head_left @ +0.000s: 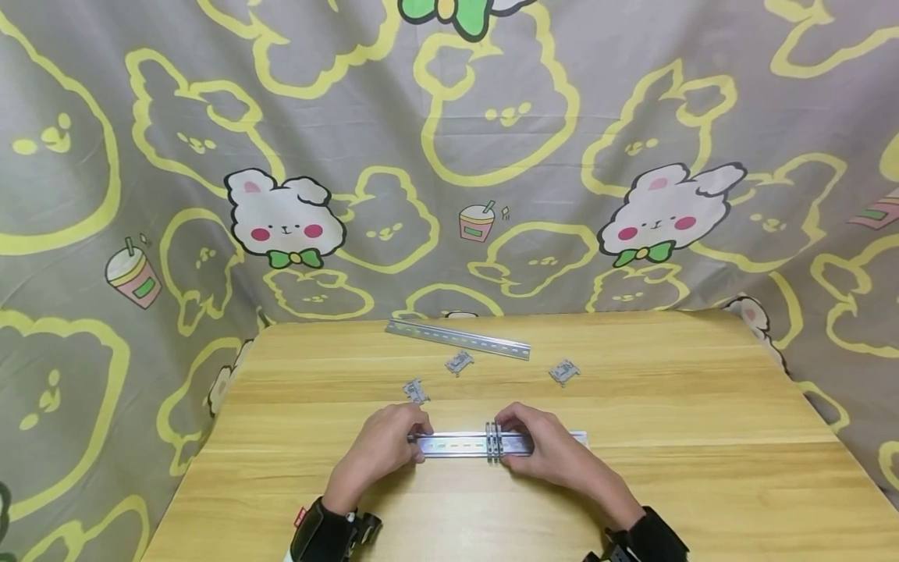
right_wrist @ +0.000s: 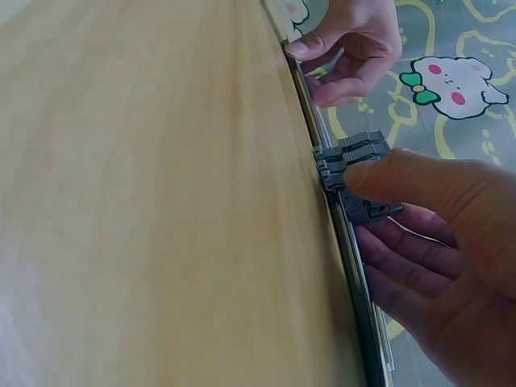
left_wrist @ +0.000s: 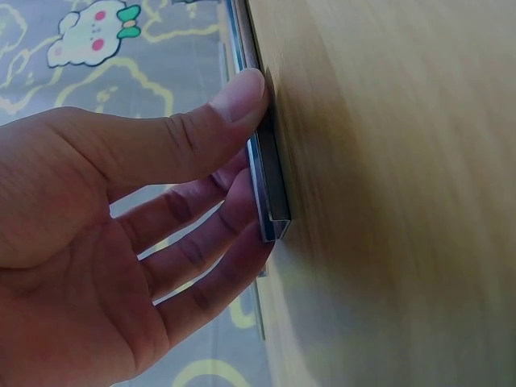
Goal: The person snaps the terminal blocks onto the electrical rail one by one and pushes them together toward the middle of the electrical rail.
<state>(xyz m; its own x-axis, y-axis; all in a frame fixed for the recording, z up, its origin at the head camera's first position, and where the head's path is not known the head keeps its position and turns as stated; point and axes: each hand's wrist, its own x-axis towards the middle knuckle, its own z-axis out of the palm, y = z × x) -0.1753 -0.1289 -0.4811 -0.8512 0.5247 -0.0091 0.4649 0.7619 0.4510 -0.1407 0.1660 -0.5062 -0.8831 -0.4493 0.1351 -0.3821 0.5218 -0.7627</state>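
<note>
A slotted metal DIN rail (head_left: 453, 446) lies lengthwise across the front of the table. Its left end is pinched by my left hand (head_left: 386, 442), thumb on the near edge and fingers at the far edge, as the left wrist view shows. Grey terminal blocks (right_wrist: 352, 165) sit side by side across the rail, right of its middle. My right hand (head_left: 551, 449) grips them from the right, its thumb against the near side and its fingers reaching behind. Part of the rail is hidden under the right hand, and its right tip shows beyond.
A second slotted rail (head_left: 456, 339) lies slanted near the back of the wooden table (head_left: 667, 406). Between the two rails are loose grey terminal blocks: one at left (head_left: 416, 390), one in the middle (head_left: 460, 362), one at right (head_left: 564, 372). A patterned curtain (head_left: 393, 140) hangs behind.
</note>
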